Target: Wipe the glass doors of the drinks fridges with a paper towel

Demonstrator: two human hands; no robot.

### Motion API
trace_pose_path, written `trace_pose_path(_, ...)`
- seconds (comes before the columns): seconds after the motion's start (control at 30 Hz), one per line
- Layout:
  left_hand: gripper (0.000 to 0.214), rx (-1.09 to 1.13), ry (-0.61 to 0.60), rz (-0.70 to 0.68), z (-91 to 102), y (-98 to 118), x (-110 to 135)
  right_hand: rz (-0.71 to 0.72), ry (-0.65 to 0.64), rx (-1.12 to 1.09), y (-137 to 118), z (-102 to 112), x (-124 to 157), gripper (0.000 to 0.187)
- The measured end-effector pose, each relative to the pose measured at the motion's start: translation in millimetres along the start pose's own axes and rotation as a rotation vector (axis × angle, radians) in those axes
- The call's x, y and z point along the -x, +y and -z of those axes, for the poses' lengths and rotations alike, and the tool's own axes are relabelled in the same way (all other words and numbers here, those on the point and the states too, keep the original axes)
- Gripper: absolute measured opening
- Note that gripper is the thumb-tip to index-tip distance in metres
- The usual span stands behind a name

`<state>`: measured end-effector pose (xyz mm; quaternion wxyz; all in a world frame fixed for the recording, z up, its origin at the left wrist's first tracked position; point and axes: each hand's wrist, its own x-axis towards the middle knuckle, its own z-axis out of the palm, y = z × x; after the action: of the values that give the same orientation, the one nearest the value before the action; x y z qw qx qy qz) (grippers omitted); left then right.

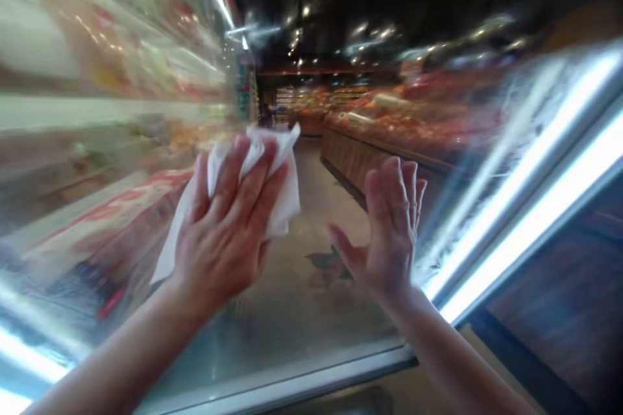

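My left hand [221, 240] presses a white cloth [287, 198] flat against an upright glass pane [272, 331], fingers spread over it. Folds of the cloth poke up between the fingers, and a loose corner hangs below the wrist on the left. To the right, my right hand [389, 233] is held up with fingers extended and thumb out, holding nothing. It is beside the pane's right side; whether the palm touches the glass I cannot tell. A pale metal frame [311, 381] runs along the pane's lower edge.
Blurred shelves with packaged goods [107, 220] fill the left side, partly seen as reflections. Bright light strips [525, 220] slant along the right. Beyond the glass, an aisle floor [302, 175] leads past a produce stand [389, 123].
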<state>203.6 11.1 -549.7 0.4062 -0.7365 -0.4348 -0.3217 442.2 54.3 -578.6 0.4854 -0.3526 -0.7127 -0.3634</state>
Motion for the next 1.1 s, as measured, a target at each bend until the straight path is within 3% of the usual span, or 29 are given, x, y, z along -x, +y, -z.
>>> trace_pose_path(0.07, 0.070, -0.001, 0.000, -0.026, -2.1, 14.3, -22.3, -0.057, -0.028, -0.009, 10.1, 13.1, 0.1, 0.085)
trace_pose_path(0.23, 0.066, -0.005, 0.007, -0.506, -23.2, 50.7, -46.2, -0.047, -0.125, -0.023, 57.9, 31.1, 25.5, 0.083)
trace_pose_path(0.4, 0.070, -0.066, 0.096, -0.475, -33.2, 81.4, -105.8, -0.204, 0.001, -0.026, 102.1, 38.4, 42.9, 0.078)
trace_pose_path(0.53, 0.064, -0.026, -0.003, -0.836, -45.6, 103.0, -110.1, -0.242, -0.065, -0.052, 111.7, 43.0, 66.7, 0.078)
trace_pose_path(0.6, 0.065, -0.003, -0.064, -0.905, -46.1, 106.8, -110.5, -0.221, -0.052, -0.074, 121.0, 47.5, 64.2, 0.079)
trace_pose_path(0.7, 0.070, -0.013, -0.049, -0.704, -43.8, 107.0, -111.2, -0.272, 0.030, -0.069, 127.0, 49.2, 53.7, 0.079)
trace_pose_path(0.77, 0.072, -0.032, -0.029, -0.638, -44.5, 100.5, -96.9, -0.287, 0.016, -0.060, 114.3, 45.1, 54.8, 0.079)
trace_pose_path(0.87, 0.066, -0.014, -0.076, -0.832, -42.6, 74.8, -54.2, -0.125, -0.148, -0.079, 81.8, 37.1, 65.6, 0.082)
trace_pose_path(0.93, 0.063, 0.003, -0.127, -0.824, -34.1, 49.5, -26.5, -0.037, -0.190, -0.090, 63.8, 32.3, 67.9, 0.086)
trace_pose_path(1.03, 0.069, -0.043, -0.118, -0.442, -16.1, 13.8, 10.1, -0.142, -0.088, -0.081, 40.1, 21.9, 64.6, 0.091)
trace_pose_path(1.1, 0.073, -0.085, -0.079, -0.219, -8.3, -3.8, 41.0, -0.171, -0.088, -0.093, 18.8, 12.2, 66.0, 0.091)
